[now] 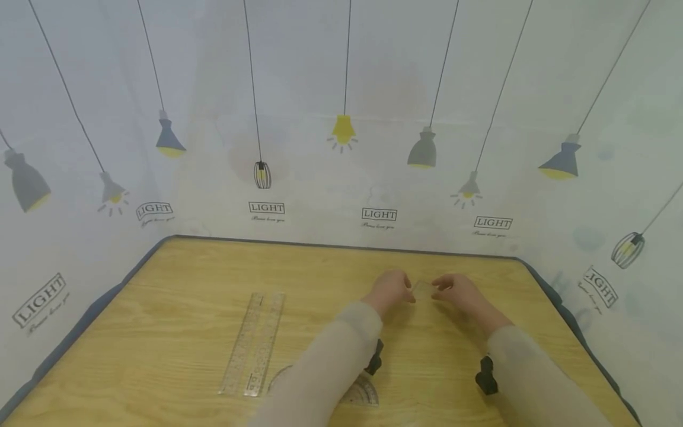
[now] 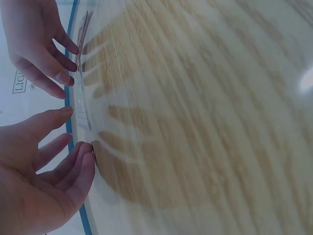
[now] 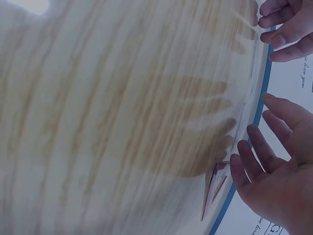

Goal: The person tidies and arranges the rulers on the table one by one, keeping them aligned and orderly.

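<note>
A clear, thin plastic piece with a pointed corner [image 1: 423,286] lies on the far right part of the table, between the two hands; its full outline is hard to see. My left hand [image 1: 392,290] is at its left side, fingers loosely bent, fingertips down at the tabletop. Across from it, the right hand [image 1: 460,293] has its fingers spread and slightly bent at the piece's right side. In the left wrist view, right fingertips seem to touch the plastic edge [image 2: 84,44]. Neither hand visibly pinches it. The right wrist view shows a slanted end of the plastic [image 3: 214,188] beside the right fingers.
Two clear rulers, a left one [image 1: 241,344] and a right one [image 1: 265,344], lie side by side left of the arms. A clear protractor [image 1: 365,391] is partly covered by the left sleeve [image 1: 331,362]. A white lamp-printed curtain [image 1: 315,231] surrounds the wooden table [image 1: 176,284].
</note>
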{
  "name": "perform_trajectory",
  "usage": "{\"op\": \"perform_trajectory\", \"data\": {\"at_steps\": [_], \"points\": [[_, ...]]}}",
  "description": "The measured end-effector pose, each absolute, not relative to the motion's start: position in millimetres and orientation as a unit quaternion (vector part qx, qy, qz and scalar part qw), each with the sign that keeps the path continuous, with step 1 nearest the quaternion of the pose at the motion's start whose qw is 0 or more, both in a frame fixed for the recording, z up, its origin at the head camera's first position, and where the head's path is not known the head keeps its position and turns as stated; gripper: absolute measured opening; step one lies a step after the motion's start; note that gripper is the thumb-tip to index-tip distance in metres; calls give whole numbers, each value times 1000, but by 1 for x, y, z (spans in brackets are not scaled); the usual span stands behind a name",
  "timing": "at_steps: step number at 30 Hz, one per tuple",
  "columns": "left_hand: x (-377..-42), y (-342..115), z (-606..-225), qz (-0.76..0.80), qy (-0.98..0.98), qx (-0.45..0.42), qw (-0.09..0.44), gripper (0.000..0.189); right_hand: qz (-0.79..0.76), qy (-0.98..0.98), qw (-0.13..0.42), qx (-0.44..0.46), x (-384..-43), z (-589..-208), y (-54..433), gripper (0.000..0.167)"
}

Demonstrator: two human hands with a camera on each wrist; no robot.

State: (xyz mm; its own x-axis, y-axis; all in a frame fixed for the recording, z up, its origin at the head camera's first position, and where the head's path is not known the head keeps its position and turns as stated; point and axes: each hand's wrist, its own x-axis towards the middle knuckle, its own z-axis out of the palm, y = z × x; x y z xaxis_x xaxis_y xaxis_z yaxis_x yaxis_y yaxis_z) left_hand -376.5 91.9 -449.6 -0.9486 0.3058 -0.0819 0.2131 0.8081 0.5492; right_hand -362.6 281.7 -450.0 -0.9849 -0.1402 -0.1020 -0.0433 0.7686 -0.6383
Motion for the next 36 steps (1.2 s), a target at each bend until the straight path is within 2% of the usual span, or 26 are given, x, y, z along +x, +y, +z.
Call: {"op": "perform_trajectory", "data": {"at_steps": [11, 17, 26, 36], "points": [[-381, 110, -462, 313, 941, 108, 74, 31, -315, 944, 88, -46, -370, -452, 282, 46], [-381, 115, -461, 278, 952, 112, 63, 32, -280, 954, 93, -49, -374, -453, 278, 43], [-381, 114, -455, 224, 967, 101, 71, 21, -269, 955, 114, -39, -377, -450, 274, 41], [-378, 114, -454, 260, 959, 85, 79, 26, -281, 951, 118, -48, -383, -450, 278, 42]]}}
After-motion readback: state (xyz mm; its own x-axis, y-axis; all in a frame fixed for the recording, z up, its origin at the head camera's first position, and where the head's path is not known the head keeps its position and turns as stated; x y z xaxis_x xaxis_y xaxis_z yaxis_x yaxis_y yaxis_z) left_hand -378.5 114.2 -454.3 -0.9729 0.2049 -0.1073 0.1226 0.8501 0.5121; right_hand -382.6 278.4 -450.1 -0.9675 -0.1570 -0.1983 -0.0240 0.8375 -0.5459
